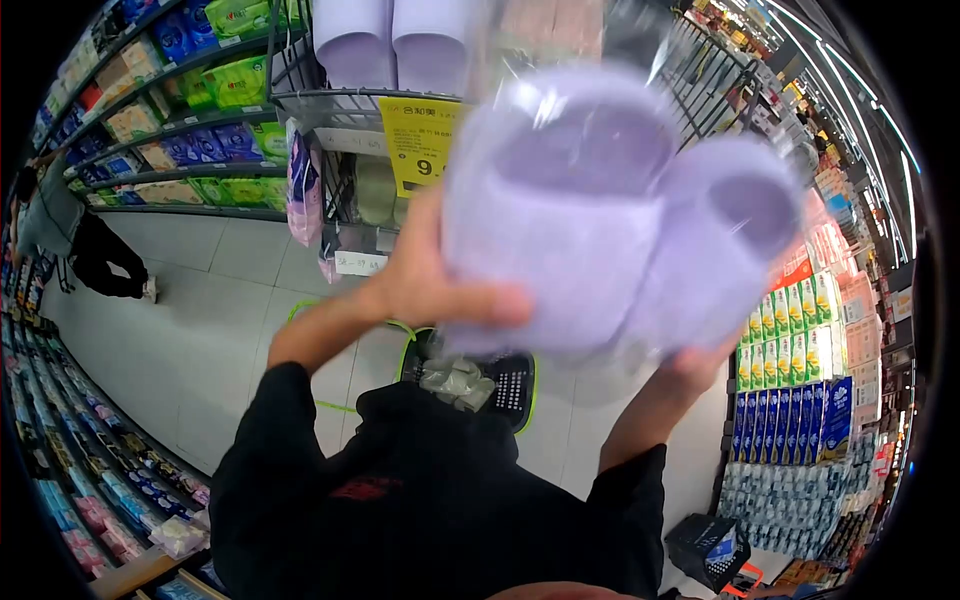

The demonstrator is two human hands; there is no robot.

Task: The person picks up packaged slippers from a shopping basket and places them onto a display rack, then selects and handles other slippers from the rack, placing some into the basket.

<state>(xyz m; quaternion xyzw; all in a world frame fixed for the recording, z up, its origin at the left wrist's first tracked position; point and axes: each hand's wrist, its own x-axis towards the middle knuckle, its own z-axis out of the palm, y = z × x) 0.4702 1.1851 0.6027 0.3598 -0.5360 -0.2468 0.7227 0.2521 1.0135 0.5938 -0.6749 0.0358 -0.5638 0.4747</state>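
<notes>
A pair of lavender slippers (560,250) in clear plastic wrap is held up in front of me, slightly blurred. My left hand (425,275) grips its left side, thumb across the front. On the lower right edge, my right hand (705,360) holds the package, its fingers mostly hidden behind. Behind the package stands a wire rack (350,95) with more lavender slippers (352,45) on top. A yellow price sign (415,140) hangs from the rack. Below my arms, a black basket with a green rim (515,390) contains a pale greenish plastic-wrapped item (457,383).
Shelves of tissue packs (235,82) run along the left. A person in dark trousers (100,255) stands in the left aisle. Stacked boxed goods (790,420) rise on the right, with another black basket (705,550) on the floor below them.
</notes>
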